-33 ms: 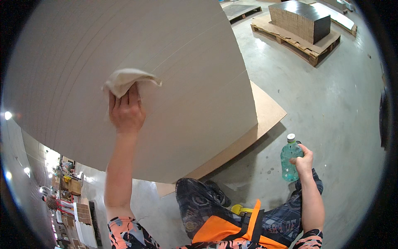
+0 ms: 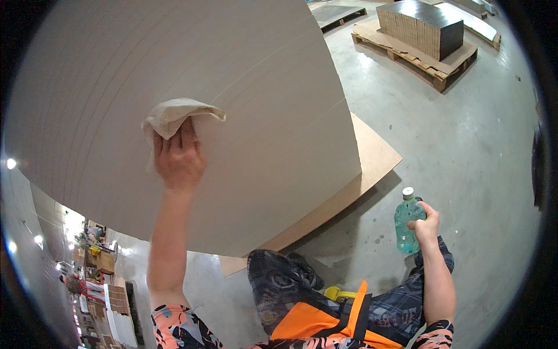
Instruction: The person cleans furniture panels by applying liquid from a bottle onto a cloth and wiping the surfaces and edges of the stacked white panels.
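My left hand [image 2: 180,163] holds a crumpled whitish cloth [image 2: 177,113] against the pale grey side of a tall stack of large sheets [image 2: 261,145]. Thin lines run along this side, and the fingertips are partly hidden by the folds. Off to the right, at about knee height, my right hand [image 2: 425,225] is closed round a see-through green plastic bottle [image 2: 407,230] with a white cap. The bottle stands upright in the grip, apart from the stack.
Beneath the stack a brown board [image 2: 378,154] sticks out at the corner. Farther off, a wooden pallet [image 2: 430,75] bears a dark-topped block of sheets [image 2: 421,29]. Grey concrete floor [image 2: 465,145] lies between. At the lower left are cardboard boxes [image 2: 104,262] and another person [image 2: 74,284].
My left hand and the cloth have shifted very slightly down the stack's side. The right hand and bottle are almost where they were.
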Available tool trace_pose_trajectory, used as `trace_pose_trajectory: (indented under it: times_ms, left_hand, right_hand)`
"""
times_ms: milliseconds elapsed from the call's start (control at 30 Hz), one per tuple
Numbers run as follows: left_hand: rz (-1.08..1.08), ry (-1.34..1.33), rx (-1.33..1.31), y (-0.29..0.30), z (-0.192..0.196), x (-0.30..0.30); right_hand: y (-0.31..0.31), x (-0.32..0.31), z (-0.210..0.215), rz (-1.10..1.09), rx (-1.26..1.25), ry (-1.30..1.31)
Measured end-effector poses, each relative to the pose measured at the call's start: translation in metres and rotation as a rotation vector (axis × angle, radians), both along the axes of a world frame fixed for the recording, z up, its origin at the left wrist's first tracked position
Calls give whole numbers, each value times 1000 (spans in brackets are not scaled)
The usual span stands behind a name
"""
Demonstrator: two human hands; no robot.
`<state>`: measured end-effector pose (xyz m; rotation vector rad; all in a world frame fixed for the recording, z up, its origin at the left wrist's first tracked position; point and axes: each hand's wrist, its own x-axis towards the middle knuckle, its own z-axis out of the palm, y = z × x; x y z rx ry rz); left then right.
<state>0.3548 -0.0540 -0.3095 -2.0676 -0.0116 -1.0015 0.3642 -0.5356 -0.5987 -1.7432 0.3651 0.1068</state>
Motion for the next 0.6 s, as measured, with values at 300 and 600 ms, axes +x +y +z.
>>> trace_pose_trajectory:
  times_ms: [300, 600]
  left_hand:
    - [-368, 20, 78, -71, 19, 88]
    - [4, -88, -33, 13, -9, -36]
  right_hand:
    - [19, 2, -6, 19, -37, 8]
    - [25, 1, 4, 43, -167, -81]
